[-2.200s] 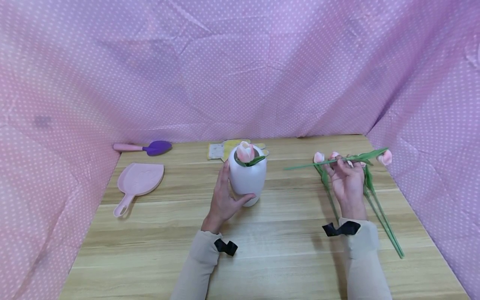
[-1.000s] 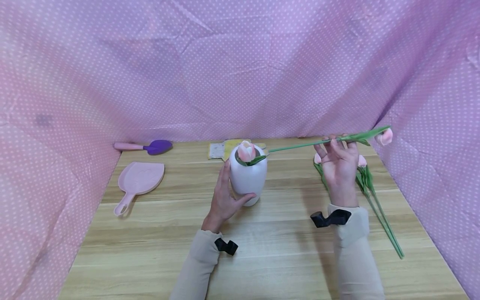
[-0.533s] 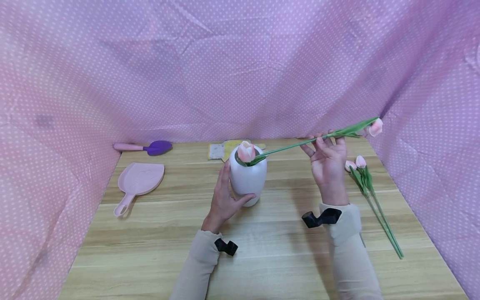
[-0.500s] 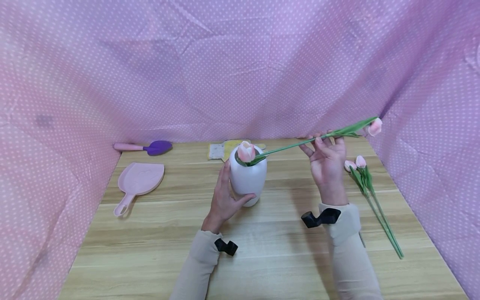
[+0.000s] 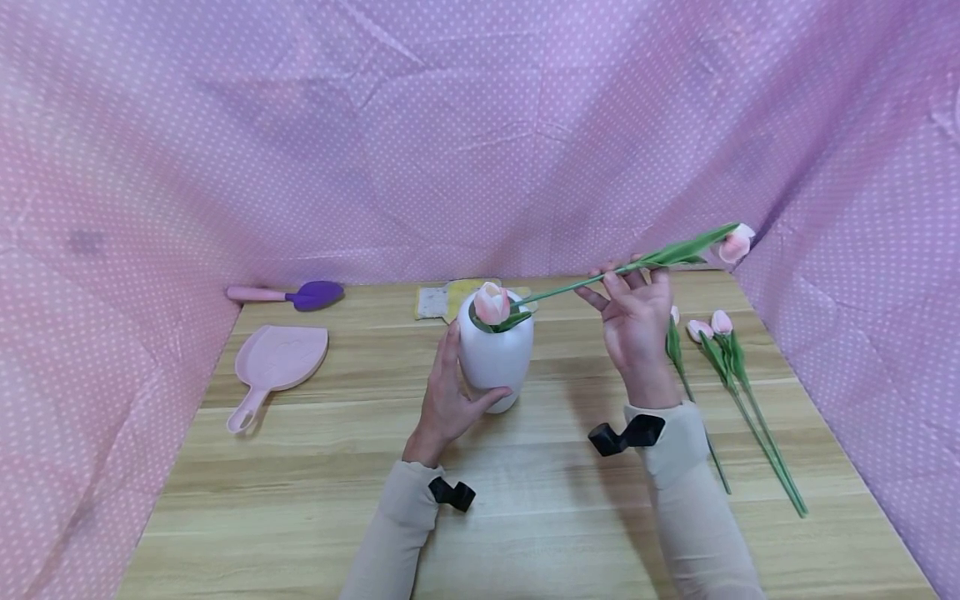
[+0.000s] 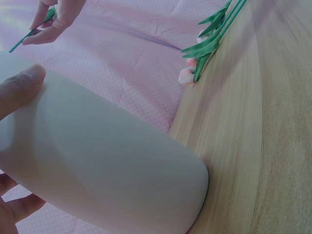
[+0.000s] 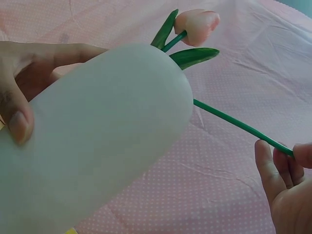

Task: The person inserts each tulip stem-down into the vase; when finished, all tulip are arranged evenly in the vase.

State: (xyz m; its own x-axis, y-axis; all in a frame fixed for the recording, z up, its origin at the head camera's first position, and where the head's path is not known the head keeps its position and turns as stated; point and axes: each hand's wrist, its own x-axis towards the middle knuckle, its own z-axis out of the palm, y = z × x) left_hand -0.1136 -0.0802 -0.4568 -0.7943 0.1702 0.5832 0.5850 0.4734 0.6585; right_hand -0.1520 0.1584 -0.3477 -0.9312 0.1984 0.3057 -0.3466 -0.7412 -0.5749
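A white vase [image 5: 497, 362] stands on the table, and my left hand [image 5: 448, 404] grips it around its left side. One pink tulip [image 5: 492, 303] stands in its mouth with green leaves. My right hand [image 5: 637, 333] pinches the green stem of a second tulip [image 5: 735, 244], its bloom pointing up and to the right. That stem slants down to the mouth of the vase; in the right wrist view the stem [image 7: 234, 122] passes behind the vase's rim, so its end is hidden. Thumb and fingers wrap the vase [image 6: 97, 146] in the left wrist view.
Loose tulips [image 5: 722, 323] lie on the table at the right, one partly behind my right forearm. A pink dustpan [image 5: 281, 358] and a purple trowel [image 5: 318, 295] lie at the left. Yellow-and-white gloves [image 5: 432, 302] lie behind the vase. Polka-dot cloth [image 5: 480, 150] surrounds the table.
My right hand has lifted the second tulip from the others and carried it left, bringing its stem end to the vase's mouth. My left hand and the vase have stayed in place.
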